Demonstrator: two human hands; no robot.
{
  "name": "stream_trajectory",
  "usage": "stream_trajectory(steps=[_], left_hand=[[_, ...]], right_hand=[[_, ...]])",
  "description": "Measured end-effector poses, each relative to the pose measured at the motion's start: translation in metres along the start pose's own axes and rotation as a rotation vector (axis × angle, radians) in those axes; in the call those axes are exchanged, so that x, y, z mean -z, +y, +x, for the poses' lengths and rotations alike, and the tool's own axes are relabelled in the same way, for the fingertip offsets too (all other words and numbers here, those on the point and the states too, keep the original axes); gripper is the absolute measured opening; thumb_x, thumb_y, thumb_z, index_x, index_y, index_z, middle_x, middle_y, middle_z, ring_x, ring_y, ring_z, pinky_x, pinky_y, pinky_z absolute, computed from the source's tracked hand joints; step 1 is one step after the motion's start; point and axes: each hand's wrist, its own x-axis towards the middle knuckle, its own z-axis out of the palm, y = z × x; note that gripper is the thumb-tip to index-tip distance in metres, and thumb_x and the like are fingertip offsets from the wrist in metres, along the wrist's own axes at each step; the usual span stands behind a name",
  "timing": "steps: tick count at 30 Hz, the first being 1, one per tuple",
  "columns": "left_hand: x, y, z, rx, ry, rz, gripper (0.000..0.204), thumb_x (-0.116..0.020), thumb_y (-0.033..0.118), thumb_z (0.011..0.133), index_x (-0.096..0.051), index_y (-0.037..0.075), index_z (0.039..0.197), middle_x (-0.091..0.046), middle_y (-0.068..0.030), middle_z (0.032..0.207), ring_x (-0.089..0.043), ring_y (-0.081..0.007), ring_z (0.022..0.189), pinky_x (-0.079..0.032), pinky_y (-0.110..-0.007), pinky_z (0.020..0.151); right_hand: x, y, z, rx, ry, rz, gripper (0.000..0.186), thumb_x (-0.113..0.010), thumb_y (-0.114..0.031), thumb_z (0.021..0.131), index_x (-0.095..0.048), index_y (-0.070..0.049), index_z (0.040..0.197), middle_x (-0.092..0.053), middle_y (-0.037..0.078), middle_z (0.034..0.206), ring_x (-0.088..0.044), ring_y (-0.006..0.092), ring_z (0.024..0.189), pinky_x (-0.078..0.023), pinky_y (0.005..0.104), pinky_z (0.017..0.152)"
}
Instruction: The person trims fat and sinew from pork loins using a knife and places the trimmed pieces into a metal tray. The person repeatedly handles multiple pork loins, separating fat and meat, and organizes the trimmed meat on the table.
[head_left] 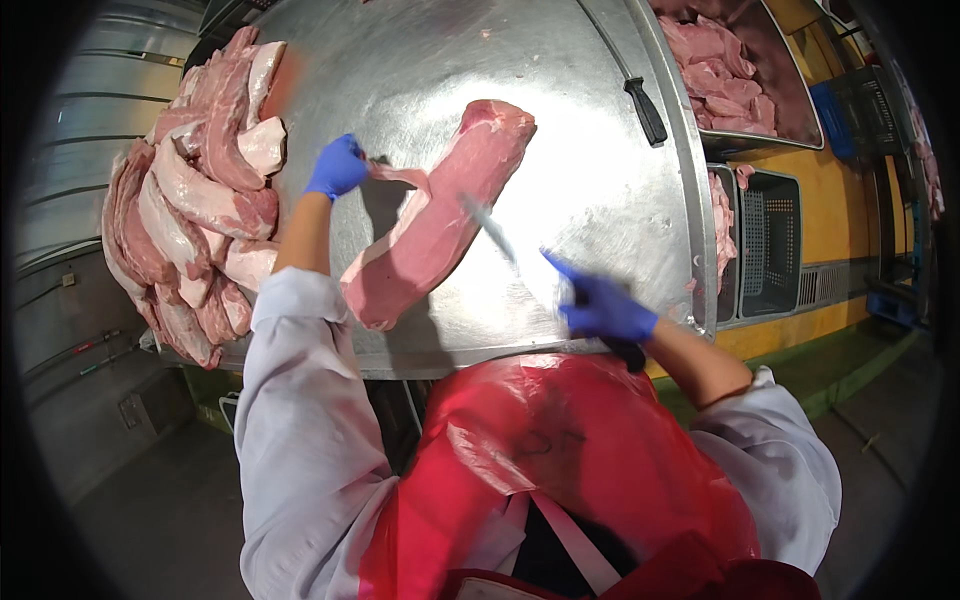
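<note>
**Operator:** Starting from the left rim, I see a heap of raw pork cuts (195, 190) stacked on the steel desk (420, 60), hanging partly over its near-left edge. Next comes my left hand (337, 166), in a blue glove, clenched on a thin flap of trim (400, 178) that is still joined to the long loin (440, 215).

**Colleague:** How does that loin lie?

**Operator:** Its long axis runs on a diagonal, from the near-left end close to the desk's front edge up to the far-right end toward the middle. My left hand sits just beside its left flank, pulling the flap away to the left. It is the nearer of the 2 hands to the meat.

**Colleague:** And the right?

**Operator:** My right hand (603, 308), also gloved blue, is closed round the handle of a knife (495, 235). The blade is blurred, pointing up-left with its tip at the loin's right flank, so the meat lies up and left of that hand. I cannot tell whether the edge is touching.

**Colleague:** Anything further right?

**Operator:** 1 sharpening steel with a black handle (645, 110) lies near the desk's right edge, well apart from the loin. Beyond it, a metal tray of cuts (725, 85), then a grey crate (770, 245) below.
</note>
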Motion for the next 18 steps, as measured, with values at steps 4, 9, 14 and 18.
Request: stream_trajectory(steps=[4, 9, 14, 18], left_hand=[[-0.038, 0.049, -0.032, -0.676, -0.066, 0.259, 0.053, -0.075, 0.025, 0.071, -0.062, 0.010, 0.121, -0.062, -0.0163, 0.122, -0.054, -0.0363, 0.123, -0.047, -0.046, 0.097], [-0.027, 0.047, -0.022, -0.431, -0.112, 0.155, 0.044, -0.069, 0.022, 0.080, -0.053, 0.004, 0.116, -0.069, -0.0241, 0.095, -0.065, -0.0469, 0.087, -0.052, -0.052, 0.078], [0.000, 0.062, -0.026, -0.447, -0.100, 0.185, 0.035, -0.062, 0.016, 0.085, -0.045, 0.004, 0.114, -0.068, -0.0242, 0.094, -0.064, -0.0456, 0.090, -0.050, -0.052, 0.076], [0.018, 0.091, -0.037, -0.572, -0.130, 0.182, 0.031, -0.062, 0.016, 0.086, -0.049, 0.004, 0.111, -0.068, -0.0232, 0.093, -0.064, -0.0451, 0.089, -0.051, -0.051, 0.077]], right_hand=[[0.005, -0.014, 0.099, 0.096, 0.288, 0.215, 0.075, -0.055, -0.006, 0.092, -0.027, -0.023, 0.159, -0.061, 0.005, 0.067, -0.055, 0.0105, 0.051, -0.049, 0.0279, 0.050], [-0.028, -0.045, 0.199, 0.025, 0.197, 0.148, 0.073, -0.051, -0.010, 0.092, -0.025, -0.019, 0.160, -0.067, 0.013, 0.082, -0.063, 0.0170, 0.059, -0.054, 0.0316, 0.058], [-0.053, -0.047, 0.111, -0.025, 0.027, -0.003, 0.072, -0.048, -0.014, 0.093, -0.022, -0.016, 0.160, -0.067, 0.017, 0.078, -0.064, 0.0233, 0.060, -0.056, 0.0339, 0.061], [-0.062, -0.051, 0.158, -0.047, 0.105, -0.085, 0.071, -0.048, -0.019, 0.094, -0.022, -0.018, 0.160, -0.069, 0.018, 0.083, -0.066, 0.0250, 0.064, -0.056, 0.0366, 0.065]])
